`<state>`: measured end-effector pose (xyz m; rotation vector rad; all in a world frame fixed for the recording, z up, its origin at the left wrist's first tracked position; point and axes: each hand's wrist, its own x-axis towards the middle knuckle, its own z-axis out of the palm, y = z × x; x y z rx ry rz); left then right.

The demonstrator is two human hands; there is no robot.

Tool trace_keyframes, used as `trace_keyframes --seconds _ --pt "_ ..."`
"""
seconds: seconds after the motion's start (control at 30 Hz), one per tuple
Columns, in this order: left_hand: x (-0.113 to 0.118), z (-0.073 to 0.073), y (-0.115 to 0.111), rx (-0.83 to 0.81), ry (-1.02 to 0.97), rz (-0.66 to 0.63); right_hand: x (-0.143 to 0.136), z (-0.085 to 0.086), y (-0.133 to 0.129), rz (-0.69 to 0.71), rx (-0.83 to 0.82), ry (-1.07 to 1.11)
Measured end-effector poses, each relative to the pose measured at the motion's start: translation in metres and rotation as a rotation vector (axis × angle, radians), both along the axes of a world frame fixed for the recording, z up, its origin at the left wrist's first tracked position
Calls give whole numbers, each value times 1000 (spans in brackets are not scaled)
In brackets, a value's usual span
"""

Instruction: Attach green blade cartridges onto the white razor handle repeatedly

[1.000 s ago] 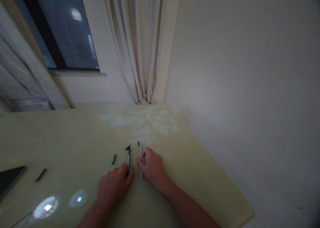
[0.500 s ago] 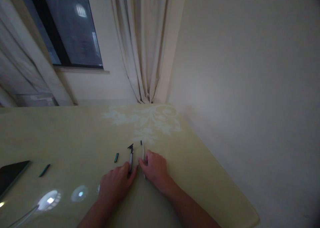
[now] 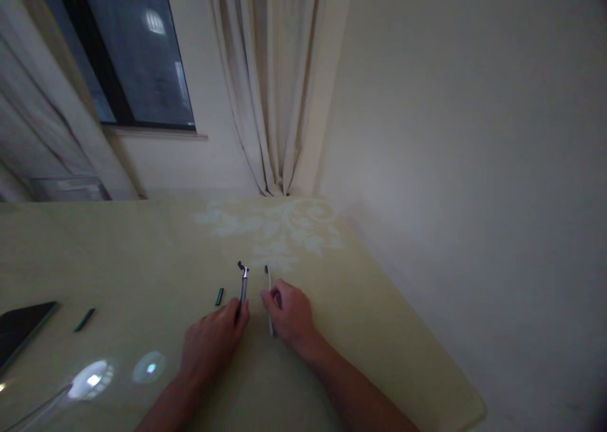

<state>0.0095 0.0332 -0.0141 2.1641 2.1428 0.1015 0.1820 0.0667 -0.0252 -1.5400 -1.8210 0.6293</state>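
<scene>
My left hand (image 3: 215, 334) is closed on the handle of what looks like a razor (image 3: 243, 285), slim and silvery with a dark head pointing away from me. Close by on the right, my right hand (image 3: 290, 310) has its fingers bent round a thin white stick with a dark tip, apparently a toothbrush (image 3: 270, 279). Its lower end shows below my thumb. Just left of the razor lies a small dark green-edged strip (image 3: 219, 296), touched by neither hand.
A second dark strip (image 3: 85, 319) lies farther left on the yellowish table (image 3: 379, 343). A flat black device (image 3: 23, 327) sits at the left edge, with a pale cable (image 3: 45, 408) in front. Beyond the table are a curtain (image 3: 272, 90) and a wall (image 3: 465, 166).
My left hand has drawn slightly left and away from my right hand, tilting the razor so its head turns and shows narrower. The right hand stays nearly in place.
</scene>
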Motion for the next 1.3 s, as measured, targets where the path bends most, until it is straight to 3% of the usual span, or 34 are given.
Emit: trace_keyframes --seconds 0.07,0.17,0.27,0.37,0.5,0.6,0.8,1.0,1.3 --pt "-3 -7 -4 230 -32 -44 -2 5 -3 67 28 260" --pt "-1 -17 -13 590 -126 -240 -7 12 -10 208 36 616" --pt "4 -19 -18 714 -244 -407 -11 17 -18 286 16 795" --pt "0 -13 -15 632 -433 -427 -9 20 -19 315 -16 928" --pt "-23 5 -2 495 -762 -55 1 24 -14 430 -157 1061" --pt "-38 18 3 365 -973 21 7 28 -14 529 -274 1063" --pt "-33 22 -6 207 -1265 -65 7 34 -25 741 -508 1023" --pt "-23 20 -13 -188 -1563 -243 6 33 -28 761 -609 1024" --pt "-20 21 -17 -203 -1623 -225 8 33 -30 815 -660 1011"
